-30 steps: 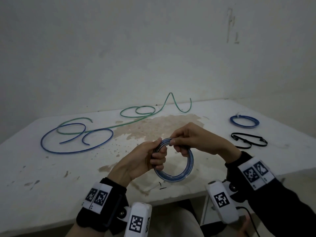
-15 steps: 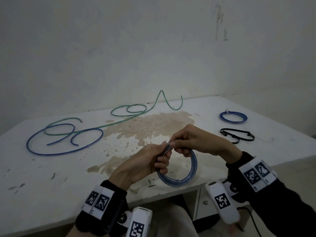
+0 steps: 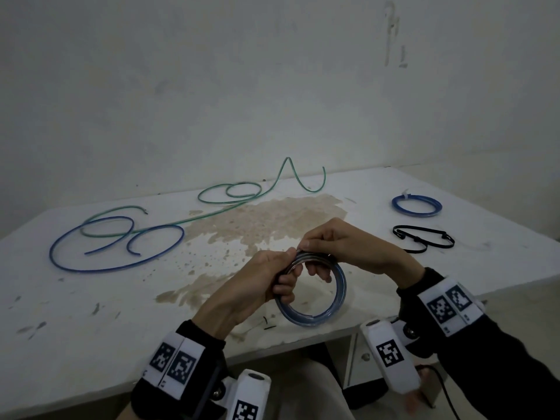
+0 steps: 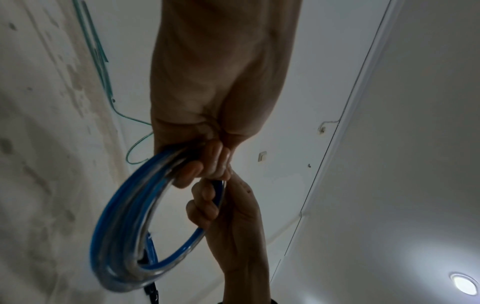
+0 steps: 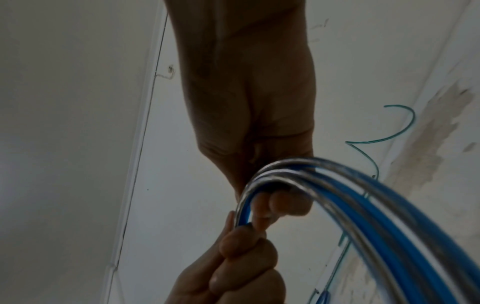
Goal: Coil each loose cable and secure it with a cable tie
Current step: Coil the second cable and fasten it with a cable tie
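Observation:
A blue cable wound into a round coil [image 3: 328,310] hangs above the table's front edge, held by both hands. My left hand [image 3: 272,277] grips the coil's upper left side with curled fingers. At the top of the coil my right hand [image 3: 330,247] pinches the turns. The left wrist view has the blue coil [image 4: 124,236] bunched under my left fingers [image 4: 205,164]. In the right wrist view the coil's turns [image 5: 337,197] pass over my right fingers [image 5: 280,203]. Black cable ties [image 3: 422,237] lie on the table to the right.
A loose blue cable [image 3: 115,247] and a loose green cable [image 3: 242,195] sprawl over the left and back of the white stained table [image 3: 91,313]. A tied blue coil [image 3: 416,205] lies at the right rear. A wall stands close behind.
The coil and both hands stay together above the front edge with much the same grip. The head view has shifted slightly.

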